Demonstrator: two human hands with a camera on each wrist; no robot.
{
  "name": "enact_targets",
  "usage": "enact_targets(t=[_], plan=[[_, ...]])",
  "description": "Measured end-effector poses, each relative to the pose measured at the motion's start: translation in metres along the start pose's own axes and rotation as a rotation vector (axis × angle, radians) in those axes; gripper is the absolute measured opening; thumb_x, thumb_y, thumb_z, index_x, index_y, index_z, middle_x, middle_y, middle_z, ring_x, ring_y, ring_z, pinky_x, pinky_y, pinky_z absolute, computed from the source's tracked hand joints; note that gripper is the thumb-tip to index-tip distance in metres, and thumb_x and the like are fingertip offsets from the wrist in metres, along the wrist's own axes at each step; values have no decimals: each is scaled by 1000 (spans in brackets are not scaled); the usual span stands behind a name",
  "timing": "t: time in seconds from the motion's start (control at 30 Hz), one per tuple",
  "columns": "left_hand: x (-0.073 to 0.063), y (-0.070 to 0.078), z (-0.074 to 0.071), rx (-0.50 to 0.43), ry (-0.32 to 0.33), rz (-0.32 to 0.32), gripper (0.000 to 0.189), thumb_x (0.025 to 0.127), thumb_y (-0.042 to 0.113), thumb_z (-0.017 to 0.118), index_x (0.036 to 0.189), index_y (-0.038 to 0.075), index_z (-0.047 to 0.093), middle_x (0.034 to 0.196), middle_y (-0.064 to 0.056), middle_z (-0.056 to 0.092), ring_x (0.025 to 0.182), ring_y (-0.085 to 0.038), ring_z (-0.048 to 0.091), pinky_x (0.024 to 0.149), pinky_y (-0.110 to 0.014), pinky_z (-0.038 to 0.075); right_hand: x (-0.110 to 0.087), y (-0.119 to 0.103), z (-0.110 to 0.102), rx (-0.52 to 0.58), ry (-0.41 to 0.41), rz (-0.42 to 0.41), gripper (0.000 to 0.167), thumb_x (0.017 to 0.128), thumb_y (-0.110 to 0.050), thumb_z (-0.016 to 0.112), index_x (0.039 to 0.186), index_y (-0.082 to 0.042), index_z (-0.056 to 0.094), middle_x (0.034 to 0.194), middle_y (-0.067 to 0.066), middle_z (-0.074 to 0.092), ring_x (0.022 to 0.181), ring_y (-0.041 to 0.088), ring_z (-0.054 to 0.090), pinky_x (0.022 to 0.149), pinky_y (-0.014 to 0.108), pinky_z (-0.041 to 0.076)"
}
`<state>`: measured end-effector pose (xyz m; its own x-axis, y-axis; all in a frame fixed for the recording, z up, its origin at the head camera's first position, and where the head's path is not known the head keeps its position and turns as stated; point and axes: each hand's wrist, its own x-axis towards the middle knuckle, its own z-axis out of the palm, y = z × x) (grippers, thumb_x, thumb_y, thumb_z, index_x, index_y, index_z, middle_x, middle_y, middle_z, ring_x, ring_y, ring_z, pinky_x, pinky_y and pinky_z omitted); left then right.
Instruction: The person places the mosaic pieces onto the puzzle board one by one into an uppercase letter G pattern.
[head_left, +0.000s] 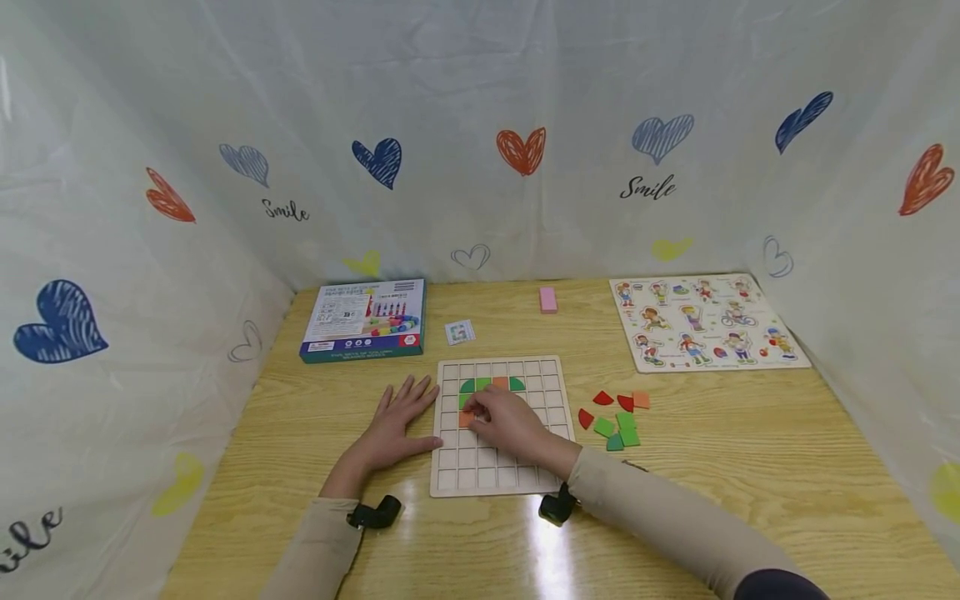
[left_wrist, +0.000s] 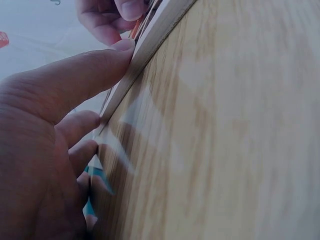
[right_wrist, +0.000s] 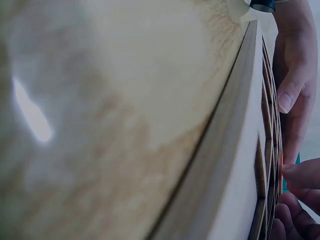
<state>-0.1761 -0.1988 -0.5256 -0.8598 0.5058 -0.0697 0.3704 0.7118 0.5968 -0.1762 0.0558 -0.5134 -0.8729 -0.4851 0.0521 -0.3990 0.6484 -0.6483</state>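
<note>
Grid board (head_left: pixel 487 479) mid-bench (head_left: pixel 750 483). Box (head_left: pixel 363 321) in the far left corner, picture board (head_left: pixel 712 329) toward the far right. Block (head_left: pixel 548 300) by the far edge between them; card (head_left: pixel 460 332) behind grid board, right of box. Loose tiles (head_left: pixel 628 437) right of grid board, before picture board. Placed tiles (head_left: pixel 483 384) on grid board's far and left parts. Left hand (head_left: pixel 393 429) at its left edge, right hand (head_left: pixel 506 421) over it.
</note>
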Motion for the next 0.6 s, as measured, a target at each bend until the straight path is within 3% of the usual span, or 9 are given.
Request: enact_targets(t=[0.2,0.4,0.6], plan=[[0,2,-1,-5,-6,-4,88,90,50,73,161,16,32,169,-7,18,157,-34,2,123,-56,-10,-4,4,-5,41,-5,13,15,97,-17,67,111,-18,74,96,-11,62,85,6,57,76,24,51],[-1,3,-1,-9,-9,-15,89,90,51,73,161,16,32,169,-7,18,156,-35,1,123,-57,-10,-15,16,-16,35,44,-11,12,96,-14,68,107,-17,73,94,-11,64,83,4,57,77,27,53],[-1,2,0,-7,0,-5,89,90,50,73,161,15,32,169,-8,18,156,-36,2,122,-58,-9,-30,33,-35,24,92,12,10,94,-12,70,103,-16,74,88,-10,60,79,6,55,70,25,51]])
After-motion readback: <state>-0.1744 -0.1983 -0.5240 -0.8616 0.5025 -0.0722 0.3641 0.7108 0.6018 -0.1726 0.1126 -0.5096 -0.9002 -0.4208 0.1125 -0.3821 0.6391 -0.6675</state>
